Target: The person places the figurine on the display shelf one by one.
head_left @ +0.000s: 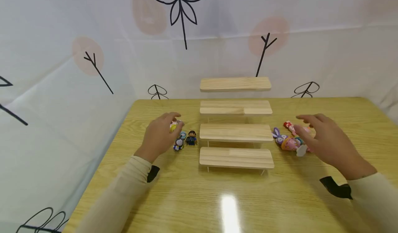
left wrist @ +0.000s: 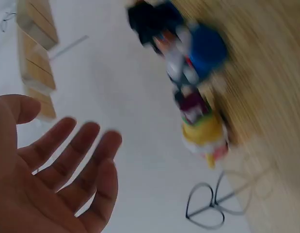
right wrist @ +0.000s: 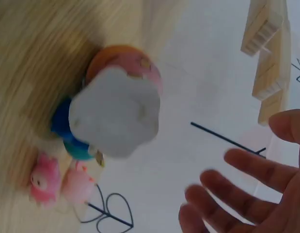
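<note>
My left hand (head_left: 161, 133) hovers over the left side of the table with its fingers loosely bent, holding nothing. Small toy figures lie under and beside it: a dark-haired figure (head_left: 191, 138), a black-and-white one (head_left: 178, 144) and a yellow one (left wrist: 204, 131), blurred in the left wrist view. On the other side, my right hand (head_left: 331, 145) is also raised, its fingers spread and holding nothing. Near its thumb lie a purple long-eared figure (head_left: 278, 136), a pink figure (head_left: 291, 144) with a white scalloped base (right wrist: 116, 111), and a red-and-white piece (head_left: 288, 125). The right hand partly hides this group.
Between the hands stands a stepped wooden rack, its lowest shelf (head_left: 236, 158) nearest me and its top shelf (head_left: 235, 84) at the back. The wood-grain table (head_left: 186, 198) meets a white patterned cloth (head_left: 217, 60) behind and at the left.
</note>
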`<state>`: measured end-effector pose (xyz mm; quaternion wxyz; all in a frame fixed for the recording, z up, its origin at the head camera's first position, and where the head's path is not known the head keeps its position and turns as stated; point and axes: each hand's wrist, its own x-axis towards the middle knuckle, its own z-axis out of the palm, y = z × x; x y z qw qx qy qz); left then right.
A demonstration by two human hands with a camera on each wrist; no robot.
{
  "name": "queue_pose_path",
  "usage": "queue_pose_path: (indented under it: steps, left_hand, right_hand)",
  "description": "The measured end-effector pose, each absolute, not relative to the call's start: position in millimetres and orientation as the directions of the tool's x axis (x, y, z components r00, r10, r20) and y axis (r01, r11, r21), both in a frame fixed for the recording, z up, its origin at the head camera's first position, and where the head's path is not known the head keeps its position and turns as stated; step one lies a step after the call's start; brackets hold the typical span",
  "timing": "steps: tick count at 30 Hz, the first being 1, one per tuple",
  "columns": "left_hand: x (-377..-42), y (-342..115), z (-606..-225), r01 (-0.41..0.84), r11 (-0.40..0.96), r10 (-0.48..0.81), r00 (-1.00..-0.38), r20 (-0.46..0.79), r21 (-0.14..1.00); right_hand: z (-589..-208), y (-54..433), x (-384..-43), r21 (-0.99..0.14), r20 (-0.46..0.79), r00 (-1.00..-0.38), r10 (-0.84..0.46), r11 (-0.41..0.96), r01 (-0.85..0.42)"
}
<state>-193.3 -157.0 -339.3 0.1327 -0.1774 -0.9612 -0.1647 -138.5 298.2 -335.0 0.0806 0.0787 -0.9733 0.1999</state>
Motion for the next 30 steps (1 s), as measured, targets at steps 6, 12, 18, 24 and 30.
queue_pose_path:
  steps: [6,12,18,24,30]
  left_hand:
    - [-177,-142,-347,0.377,0.741,0.378,-0.918,0.12,0.556]
    - [-173,-137,-360,0.281,0.664,0.451,-0.89,-0.071,0.693]
    - [-173,-135,-363,0.243,0.665,0.489,-0.857,-0.165,0.707]
    - [-174,-134,-366,0.199,0.647,0.508,-0.832,-0.222,0.736]
    - [-177,-133,-373,0.131,0.575,0.556,-0.786,-0.269,0.808]
  right_hand:
    - [-347,290,-135,-0.395,0.132,-0.975,-0.177,0.893,-0.216]
    - [-358,295,-136,-0.375,0.065,-0.977,-0.201,0.903,-0.21]
    - [-364,302,-137,-0.367,0.058,-0.974,-0.218,0.903,-0.224]
    - [-364,306,-140,-0.364,0.061,-0.968,-0.244,0.898,-0.249]
    - [-362,307,-146,-0.39,0.035,-0.965,-0.26,0.886,-0.252]
